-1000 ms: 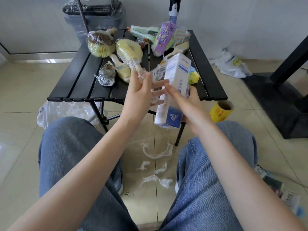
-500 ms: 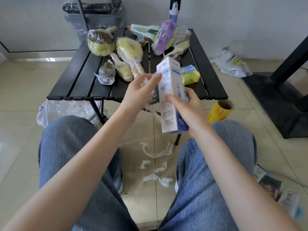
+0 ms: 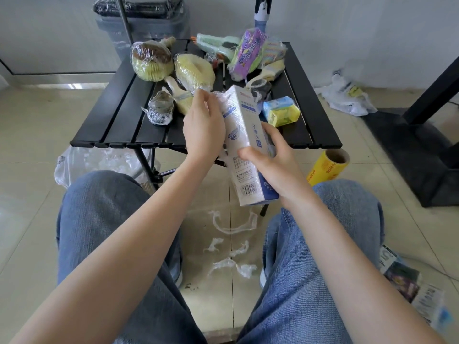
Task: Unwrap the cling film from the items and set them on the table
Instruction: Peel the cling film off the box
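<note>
Cling film point(image 3: 224, 105) half off our white carton point(image 3: 244, 145); right hand point(image 3: 275, 162) grips it, left hand point(image 3: 203, 130) pinches film; next we peel downward, then set it on the surface point(image 3: 111, 117).

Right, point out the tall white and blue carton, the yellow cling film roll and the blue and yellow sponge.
Tall white and blue carton point(image 3: 244, 135): head view, front panel.
Yellow cling film roll point(image 3: 323, 170): head view, yellow side.
Blue and yellow sponge point(image 3: 282, 114): head view, wrapped top.

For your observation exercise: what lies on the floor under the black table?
Under the black table, a clear plastic bag shows beside the table's legs. The arms and the carton hide the rest.
</note>
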Motion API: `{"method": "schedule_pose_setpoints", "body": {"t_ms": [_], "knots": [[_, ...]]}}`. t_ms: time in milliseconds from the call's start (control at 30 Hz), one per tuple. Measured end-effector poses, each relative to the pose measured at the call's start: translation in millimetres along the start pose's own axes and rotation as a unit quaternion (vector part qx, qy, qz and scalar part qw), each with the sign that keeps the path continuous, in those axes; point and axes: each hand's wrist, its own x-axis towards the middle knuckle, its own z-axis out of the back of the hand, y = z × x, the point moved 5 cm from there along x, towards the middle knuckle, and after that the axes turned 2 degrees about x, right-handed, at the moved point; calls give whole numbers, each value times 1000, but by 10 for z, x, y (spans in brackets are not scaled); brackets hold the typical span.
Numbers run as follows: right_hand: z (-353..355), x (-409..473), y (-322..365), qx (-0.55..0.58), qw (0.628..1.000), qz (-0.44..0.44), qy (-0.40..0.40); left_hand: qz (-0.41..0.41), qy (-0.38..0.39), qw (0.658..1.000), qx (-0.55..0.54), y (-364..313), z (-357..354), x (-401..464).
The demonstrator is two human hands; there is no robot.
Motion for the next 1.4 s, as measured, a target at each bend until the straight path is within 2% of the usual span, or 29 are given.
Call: {"method": "schedule_pose_setpoints", "body": {"t_ms": [100,233,267,333,367,467,567,633,767,867,933,1033,1100,1133,1200,1300,1333,1400], "knots": [[18,11,24,11,1000,-5,6,47,10,999,-20,18,-27,17],[53,44,84,57,998,-12,10,202,93,972,-73,182,-134,59],[60,46,104,62,998,-12,10,210,97,968,-95,216,-135,44],[86,51,124,81,997,-20,4,190,88,965,-158,198,-75,5],[97,61,111,92,995,-26,1,168,97,969,-156,175,-40,-8],[107,92,85,121,991,-49,-17,105,163,975,-107,67,1,-62],[125,135,80,178,980,-75,-48,51,269,961,-22,-27,-37,-234],[130,152,91,220,971,-83,-52,45,319,946,21,-5,-55,-358],[177,144,51,255,959,-93,-77,31,366,929,36,1,-9,-439],[204,114,10,229,962,-95,-118,56,424,902,50,89,-12,-440],[256,99,15,197,964,-66,-164,62,453,888,45,125,1,-450],[266,113,75,180,970,-29,-160,59,412,909,-11,124,31,-415],[256,118,106,198,968,-21,-153,95,369,918,-110,107,38,-398],[247,122,118,208,967,-15,-149,137,358,906,-177,108,22,-407],[217,133,152,216,966,7,-140,226,352,857,-302,115,-31,-446],[181,155,176,208,967,26,-146,297,361,801,-374,95,-90,-512],[161,155,185,205,967,28,-148,309,361,795,-377,81,-101,-529],[133,157,182,216,964,32,-149,308,358,807,-355,96,-112,-512]]}}
